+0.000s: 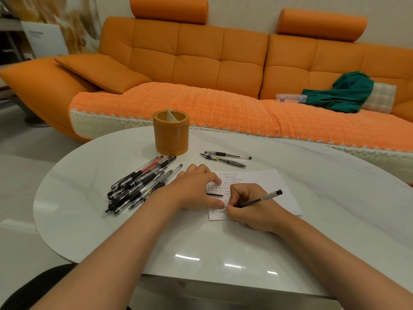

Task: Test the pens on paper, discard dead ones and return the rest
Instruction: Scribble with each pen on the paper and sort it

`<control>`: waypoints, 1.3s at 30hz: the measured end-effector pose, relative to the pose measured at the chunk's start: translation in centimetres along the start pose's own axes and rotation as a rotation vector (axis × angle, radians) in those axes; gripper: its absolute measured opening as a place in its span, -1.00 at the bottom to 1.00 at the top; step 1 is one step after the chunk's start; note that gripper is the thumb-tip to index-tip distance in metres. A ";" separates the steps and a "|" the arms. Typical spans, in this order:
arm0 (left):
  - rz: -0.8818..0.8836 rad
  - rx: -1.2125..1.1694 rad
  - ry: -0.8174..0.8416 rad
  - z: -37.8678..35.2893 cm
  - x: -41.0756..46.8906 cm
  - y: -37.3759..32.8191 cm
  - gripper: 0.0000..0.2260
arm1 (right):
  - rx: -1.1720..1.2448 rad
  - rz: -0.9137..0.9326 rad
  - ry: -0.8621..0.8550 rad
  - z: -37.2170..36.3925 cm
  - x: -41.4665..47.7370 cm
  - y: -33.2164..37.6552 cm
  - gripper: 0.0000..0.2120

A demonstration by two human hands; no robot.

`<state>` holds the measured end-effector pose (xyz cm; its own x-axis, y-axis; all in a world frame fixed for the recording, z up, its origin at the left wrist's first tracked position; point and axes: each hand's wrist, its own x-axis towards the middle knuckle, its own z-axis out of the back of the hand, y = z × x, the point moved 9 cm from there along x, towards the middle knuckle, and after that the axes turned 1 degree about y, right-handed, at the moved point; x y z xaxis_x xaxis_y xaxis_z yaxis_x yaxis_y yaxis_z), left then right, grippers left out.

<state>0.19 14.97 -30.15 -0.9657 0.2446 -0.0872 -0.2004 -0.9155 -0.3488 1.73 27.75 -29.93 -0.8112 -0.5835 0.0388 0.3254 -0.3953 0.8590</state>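
1. Pen under test [260, 199]: dark barrel, gripped in my right hand [250, 209], tip down on the paper [268, 182] near its lower left corner. Fingers [233, 201] of that hand closed round the barrel in a writing grip. Whether it leaves ink here I cannot tell; the tip is hidden by my hand.
2. Left hand [199, 186] lies flat and open on the left part of the paper, pinning it; it grips nothing. A thin dark stick, perhaps a cap or refill, shows between its thumb and forefinger, lying on the sheet.
3. Paper carries many rows of small test marks across its upper left, so a good number of trials look logged. The right portion is blank.
4. Pile of pens [138, 184] just left of my left hand, mostly black, one red; judged as the untested stock, though they could be sorted ones. It is the larger group.
5. Two pens [223, 158] lie apart beyond the paper, near the pen holder [171, 132]. Possibly passes or rejects; cannot say which.
6. Pen holder stands upright at the far side of the bench [111, 231], divider visible, apparently empty. Nothing returned yet.
7. Estimate: early to middle. Remaining: the pile, discards, refilling the holder.
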 end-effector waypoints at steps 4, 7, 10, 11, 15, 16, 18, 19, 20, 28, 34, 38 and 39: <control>0.005 -0.004 0.001 -0.1 0.0 0.1 -0.40 | -0.011 0.008 0.002 0.0 0.2 0.0 -0.81; 0.004 -0.003 0.002 -0.1 -0.1 0.1 -0.40 | -0.009 0.015 -0.004 0.0 0.1 -0.1 -0.82; 0.003 -0.002 -0.004 0.0 -0.1 0.0 -0.40 | 0.110 -0.015 -0.075 0.9 0.0 -0.3 -0.82; 0.002 -0.002 -0.004 0.0 -0.1 0.0 -0.40 | 0.153 -0.029 -0.117 1.3 -0.1 -0.4 -0.80; -0.004 -0.016 0.001 0.1 -0.2 0.0 -0.41 | 0.287 -0.026 -0.185 2.3 -0.2 -0.6 -0.86; -0.007 -0.018 0.001 0.1 -0.3 0.0 -0.41 | 0.280 -0.011 -0.185 2.3 -0.3 -0.5 -0.86; -0.014 -0.019 0.007 0.1 -0.4 0.0 -0.42 | 0.218 0.016 -0.219 2.7 -0.3 -0.2 -0.82; -0.017 -0.021 0.011 0.0 -0.4 0.1 -0.42 | 0.210 0.022 -0.242 3.1 -0.3 -0.1 -0.78; -0.021 -0.022 0.013 0.0 -0.4 0.1 -0.43 | 0.231 0.020 -0.254 3.4 -0.1 -0.2 -0.73; -0.012 -0.028 -0.083 1.6 -0.8 0.5 -0.63 | 0.536 -0.061 -0.257 5.4 0.4 0.1 -0.59; 0.028 0.046 -0.153 2.2 -0.9 0.5 -0.88 | -0.176 -0.009 -0.321 6.3 0.5 1.3 -0.74; 0.053 -0.036 -0.220 2.9 -1.0 0.6 -0.91 | -0.671 -0.037 -0.261 5.2 0.3 1.4 -0.84; 0.060 -0.066 -0.227 3.0 -1.0 0.7 -0.91 | -0.692 -0.038 -0.255 5.0 0.3 1.3 -0.83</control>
<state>0.56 13.12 -27.50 -0.9894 0.1056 0.0992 -0.1373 -0.9018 -0.4099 -0.57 30.60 -26.27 -0.8882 -0.4110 0.2054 0.4587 -0.8181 0.3468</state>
